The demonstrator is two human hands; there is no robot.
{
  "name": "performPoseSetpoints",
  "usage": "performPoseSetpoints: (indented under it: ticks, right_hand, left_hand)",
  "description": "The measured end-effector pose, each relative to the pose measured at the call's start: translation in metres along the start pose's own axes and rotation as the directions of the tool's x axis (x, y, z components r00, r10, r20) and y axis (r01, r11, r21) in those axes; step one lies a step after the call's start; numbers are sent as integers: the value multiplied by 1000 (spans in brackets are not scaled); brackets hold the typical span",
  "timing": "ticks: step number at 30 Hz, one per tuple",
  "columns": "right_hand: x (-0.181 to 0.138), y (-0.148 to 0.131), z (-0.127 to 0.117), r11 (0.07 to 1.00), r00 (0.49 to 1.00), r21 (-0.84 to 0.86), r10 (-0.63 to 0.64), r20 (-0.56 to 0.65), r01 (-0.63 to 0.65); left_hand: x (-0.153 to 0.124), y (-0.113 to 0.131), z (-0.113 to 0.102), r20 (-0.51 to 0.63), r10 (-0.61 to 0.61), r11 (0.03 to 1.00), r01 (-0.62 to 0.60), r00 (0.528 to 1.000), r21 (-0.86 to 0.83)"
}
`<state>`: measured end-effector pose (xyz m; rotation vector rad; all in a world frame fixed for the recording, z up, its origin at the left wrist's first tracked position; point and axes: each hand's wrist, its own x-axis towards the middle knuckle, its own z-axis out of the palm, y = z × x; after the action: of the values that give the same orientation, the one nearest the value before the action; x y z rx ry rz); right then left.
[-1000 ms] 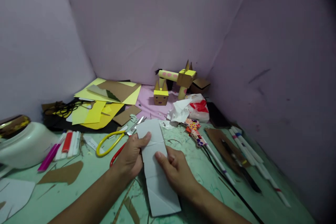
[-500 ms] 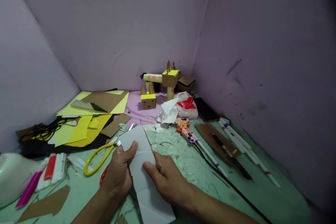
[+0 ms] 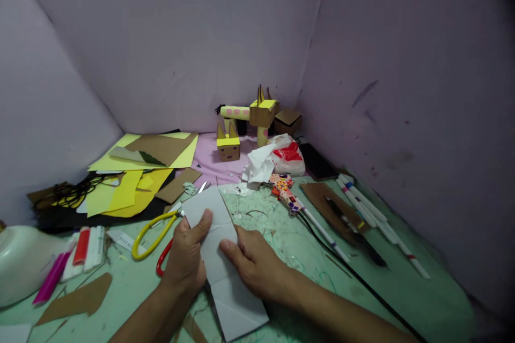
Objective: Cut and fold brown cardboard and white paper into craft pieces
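Note:
Between my two hands is a long strip of white-faced cardboard (image 3: 225, 273) with creases running across it. My left hand (image 3: 187, 252) grips its left edge, thumb flat on the white face. On the opposite edge my right hand (image 3: 253, 262) pinches it, thumb on top and fingers underneath, out of sight. Yellow-handled scissors (image 3: 155, 233) lie just left of the strip's far end. A red handle (image 3: 164, 257) shows partly behind my left hand.
Yellow papers and cardboard (image 3: 145, 144) are piled at the back left. Small yellow box animals (image 3: 228, 148) stand at the back. A glue gun (image 3: 284, 190) trails a black cord rightward. A utility knife (image 3: 356, 233) and white-barrelled pens (image 3: 382, 225) lie right; markers (image 3: 82, 246) lie left.
The view has shifted slightly, and the strip's near end now shows more fully. Both hands keep their hold on the cardboard, with little movement.

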<state>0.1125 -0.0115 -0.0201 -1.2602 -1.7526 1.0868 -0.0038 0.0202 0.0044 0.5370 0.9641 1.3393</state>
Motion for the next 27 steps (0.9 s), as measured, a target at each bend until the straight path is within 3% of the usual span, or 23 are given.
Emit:
performPoseSetpoints:
  ticks: [3, 5, 8, 11, 14, 17, 27]
  right_hand:
    - [2, 5, 0, 992, 1000, 120, 18, 22, -21]
    - [5, 9, 1, 954, 996, 290, 65, 56, -79]
    - [8, 14, 1, 794, 970, 558, 167, 178, -239]
    - [9, 14, 0, 645, 898, 630, 243, 366, -432]
    - [8, 10, -1, 581, 856, 633, 272, 440, -511]
    - [8, 7, -1, 560, 853, 648, 278, 441, -517]
    - [6, 11, 1, 642, 861, 576, 333, 384, -506]
  left_hand:
    - [3, 2, 1, -25, -50, 999, 50, 998, 12]
    - [8, 5, 2, -49, -132, 991, 133, 990, 24]
    - [18, 10, 1, -77, -254, 966, 257, 964, 31]
    - [26, 13, -1, -110, -353, 932, 359, 929, 39]
    - [31, 14, -3, -136, -394, 913, 404, 909, 51]
    - [31, 16, -2, -154, -362, 925, 375, 919, 62]
    - [21, 15, 6, -181, -97, 987, 118, 979, 113]
